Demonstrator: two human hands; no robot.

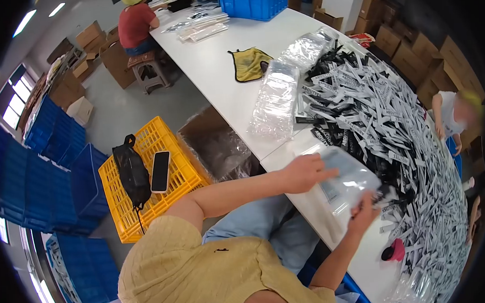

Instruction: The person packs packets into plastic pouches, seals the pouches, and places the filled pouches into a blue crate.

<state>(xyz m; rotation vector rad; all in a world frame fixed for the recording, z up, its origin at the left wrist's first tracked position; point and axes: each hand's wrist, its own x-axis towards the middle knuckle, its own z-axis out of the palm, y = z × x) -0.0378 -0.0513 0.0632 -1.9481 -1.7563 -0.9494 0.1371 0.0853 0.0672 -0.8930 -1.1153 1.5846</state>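
Note:
A clear plastic bag (347,169) with something flat and pale inside lies between my hands at the table's near edge. My left hand (307,173) is at the bag's left side, one finger stretched over it and the other fingers curled. My right hand (365,213) grips the bag's lower right corner, fingers closed. A small dark piece (384,194) shows by the right fingertips, blurred; whether it is held I cannot tell. Beyond the bag spreads a big heap of black and white printed strips (384,110).
Stacked clear bags (277,98) and a yellow cloth (248,64) lie on the white table (201,66). A pink and black object (394,250) is at right. The yellow crate (197,178) at left bears a phone (160,172) and black pouch (131,172). Two other people sit farther off.

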